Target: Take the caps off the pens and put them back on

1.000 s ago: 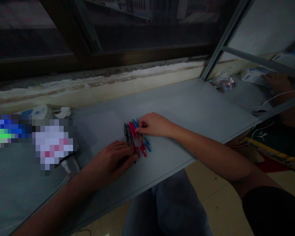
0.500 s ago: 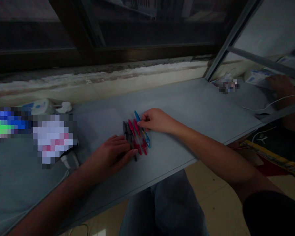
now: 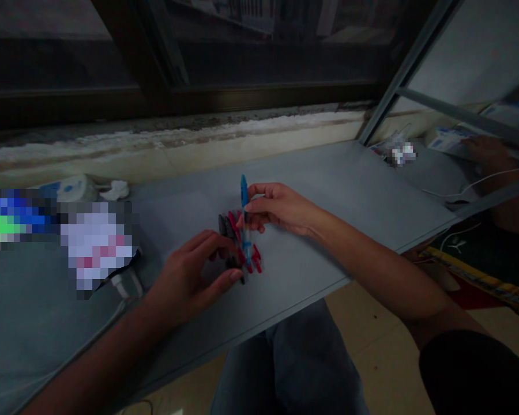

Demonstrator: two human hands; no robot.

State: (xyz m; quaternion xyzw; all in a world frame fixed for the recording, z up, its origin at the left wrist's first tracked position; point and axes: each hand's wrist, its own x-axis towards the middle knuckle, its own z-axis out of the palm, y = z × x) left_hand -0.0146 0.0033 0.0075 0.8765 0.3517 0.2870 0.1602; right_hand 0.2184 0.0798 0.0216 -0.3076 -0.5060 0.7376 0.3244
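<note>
A blue pen [image 3: 244,189] with a clear barrel is pinched between the thumb and fingers of my right hand [image 3: 283,208], over the row of pens on the grey desk. Beneath and beside it lie red pens [image 3: 256,259], partly hidden by the blue pen and my fingers. Black pens [image 3: 222,223] form the left side of the row. Close over their lower ends is my left hand [image 3: 194,266], its thumb and fingers apart, with no pen visibly gripped. Whether its fingertips touch the black pens I cannot tell.
The grey desk [image 3: 328,173] runs along a window ledge. To the left are a blurred-out white item [image 3: 96,236], a white device [image 3: 75,189] and a cable [image 3: 121,288]. Metal frame bars [image 3: 384,75] stand at right; beyond them is another person's hand [image 3: 486,153].
My right hand has lifted the blue pen from the row's right end and moved it left over the red pens. My left thumb and fingers have spread apart.
</note>
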